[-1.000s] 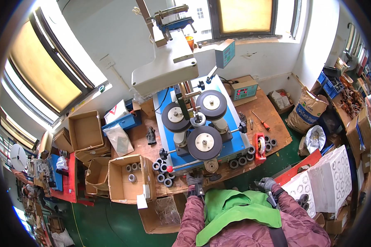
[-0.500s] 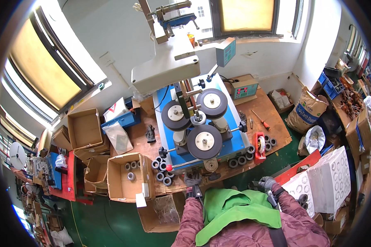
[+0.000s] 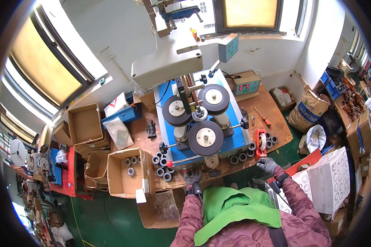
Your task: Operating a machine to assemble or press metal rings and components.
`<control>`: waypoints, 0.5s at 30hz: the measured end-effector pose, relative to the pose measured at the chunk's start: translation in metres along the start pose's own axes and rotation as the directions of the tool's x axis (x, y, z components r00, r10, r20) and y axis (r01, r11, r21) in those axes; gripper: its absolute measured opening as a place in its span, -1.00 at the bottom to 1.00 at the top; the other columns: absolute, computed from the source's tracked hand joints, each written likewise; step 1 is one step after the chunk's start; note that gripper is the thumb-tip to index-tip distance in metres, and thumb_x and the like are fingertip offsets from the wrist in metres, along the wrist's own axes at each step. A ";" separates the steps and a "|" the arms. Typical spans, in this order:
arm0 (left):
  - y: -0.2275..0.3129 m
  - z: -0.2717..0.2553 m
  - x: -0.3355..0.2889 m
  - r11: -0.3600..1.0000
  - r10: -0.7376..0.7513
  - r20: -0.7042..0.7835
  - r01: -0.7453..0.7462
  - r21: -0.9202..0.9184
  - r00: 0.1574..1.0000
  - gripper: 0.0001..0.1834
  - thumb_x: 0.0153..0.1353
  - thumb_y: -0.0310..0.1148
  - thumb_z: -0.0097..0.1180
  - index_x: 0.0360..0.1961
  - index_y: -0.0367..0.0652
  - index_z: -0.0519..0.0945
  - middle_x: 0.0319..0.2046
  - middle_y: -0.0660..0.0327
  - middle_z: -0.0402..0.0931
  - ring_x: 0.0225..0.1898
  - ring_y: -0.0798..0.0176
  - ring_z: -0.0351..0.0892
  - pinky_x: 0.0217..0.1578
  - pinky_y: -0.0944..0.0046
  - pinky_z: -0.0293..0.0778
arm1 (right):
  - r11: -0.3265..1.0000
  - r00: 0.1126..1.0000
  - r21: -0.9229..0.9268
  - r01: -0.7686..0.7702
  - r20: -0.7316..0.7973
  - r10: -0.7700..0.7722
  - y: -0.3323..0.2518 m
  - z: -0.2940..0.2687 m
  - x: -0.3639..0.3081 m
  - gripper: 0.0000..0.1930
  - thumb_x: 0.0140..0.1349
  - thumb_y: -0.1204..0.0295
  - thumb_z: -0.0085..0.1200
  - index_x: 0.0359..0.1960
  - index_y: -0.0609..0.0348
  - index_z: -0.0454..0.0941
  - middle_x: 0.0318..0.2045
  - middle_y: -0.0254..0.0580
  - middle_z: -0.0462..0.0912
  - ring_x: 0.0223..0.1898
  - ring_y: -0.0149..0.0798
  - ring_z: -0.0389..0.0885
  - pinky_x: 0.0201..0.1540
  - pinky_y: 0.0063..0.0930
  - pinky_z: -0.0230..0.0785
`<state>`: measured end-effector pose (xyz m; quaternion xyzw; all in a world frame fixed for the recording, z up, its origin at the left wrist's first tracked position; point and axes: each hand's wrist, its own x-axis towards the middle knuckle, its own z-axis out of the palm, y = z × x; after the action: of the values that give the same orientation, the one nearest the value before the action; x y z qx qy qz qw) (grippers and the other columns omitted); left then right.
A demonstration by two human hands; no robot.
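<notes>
My left hand [image 3: 193, 177], in a grey glove, lies against the front of a blue-and-white winding machine [image 3: 230, 153], its fingers stretched out and nothing visible in them. My right hand [image 3: 268, 165], also gloved, is just below a red tape dispenser [image 3: 260, 144] at the table's front right edge. Its fingers are loosely bent, with no held thing showing. Three black rollers [image 3: 205, 138] sit on the machine around a small pale ring [image 3: 200, 114]. Several grey ring cores [image 3: 243, 156] stand right of the machine, others [image 3: 167, 177] left of it.
Left of the machine, an open cardboard box [image 3: 125, 181] holds a few rings. A black glove [image 3: 151, 129] and a red-handled screwdriver [image 3: 262, 117] lie on the wooden table [image 3: 276, 111]. White foam trays [image 3: 329, 177] stand at my right, near a paper sack [image 3: 309, 109].
My right hand has moved up from beside the white trays to the tape dispenser. The left hand stays at the machine's front. The view has shifted slightly.
</notes>
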<state>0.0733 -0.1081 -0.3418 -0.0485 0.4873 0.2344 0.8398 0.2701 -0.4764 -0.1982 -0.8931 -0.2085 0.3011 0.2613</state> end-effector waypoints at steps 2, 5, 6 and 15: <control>0.000 0.000 0.003 0.999 0.013 0.137 -0.018 0.035 0.990 -0.52 0.10 0.01 -0.04 -0.05 -0.05 0.28 0.12 0.07 0.25 0.14 -0.08 0.25 0.04 -0.23 0.22 | 0.991 0.997 -0.109 0.079 0.011 -0.079 -0.017 -0.006 0.010 -0.75 0.09 0.23 0.04 -0.30 0.11 0.56 -0.39 -0.07 0.61 -0.30 -0.10 0.58 -0.18 -0.35 0.38; 0.004 -0.006 0.000 0.996 -0.039 0.084 0.046 -0.078 0.996 -0.55 0.10 -0.01 -0.03 -0.08 -0.05 0.31 0.09 0.06 0.29 0.14 -0.09 0.24 0.02 -0.24 0.25 | 0.987 0.987 0.028 0.161 0.007 -0.161 -0.043 -0.015 0.023 -0.77 0.10 0.29 0.07 -0.28 0.14 0.54 -0.40 -0.10 0.61 -0.32 -0.18 0.58 -0.20 -0.40 0.39; 0.007 -0.008 -0.004 0.993 -0.054 0.043 0.058 -0.106 0.998 -0.58 0.11 -0.02 -0.03 -0.10 -0.06 0.34 0.06 0.05 0.32 0.13 -0.08 0.25 -0.01 -0.24 0.27 | 0.990 0.993 0.075 0.118 0.015 -0.119 -0.052 -0.018 0.025 -0.79 0.10 0.32 0.08 -0.28 0.15 0.54 -0.41 -0.12 0.61 -0.33 -0.22 0.58 -0.21 -0.41 0.39; 0.056 0.054 -0.116 0.252 0.762 0.451 -0.855 0.454 0.464 -0.61 0.04 -0.19 0.11 -0.14 -0.15 0.46 -0.08 0.10 0.41 0.01 -0.05 0.34 0.01 0.02 0.32 | 0.823 0.924 0.452 0.344 -0.006 -0.382 -0.174 -0.071 0.070 -0.71 0.23 0.24 -0.06 -0.16 0.19 0.49 -0.37 -0.28 0.56 -0.37 -0.40 0.48 -0.26 -0.47 0.38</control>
<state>0.0435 -0.0819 -0.2079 0.5076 0.4286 0.4566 0.5917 0.3297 -0.3288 -0.0772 -0.7396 -0.3111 0.3232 0.5018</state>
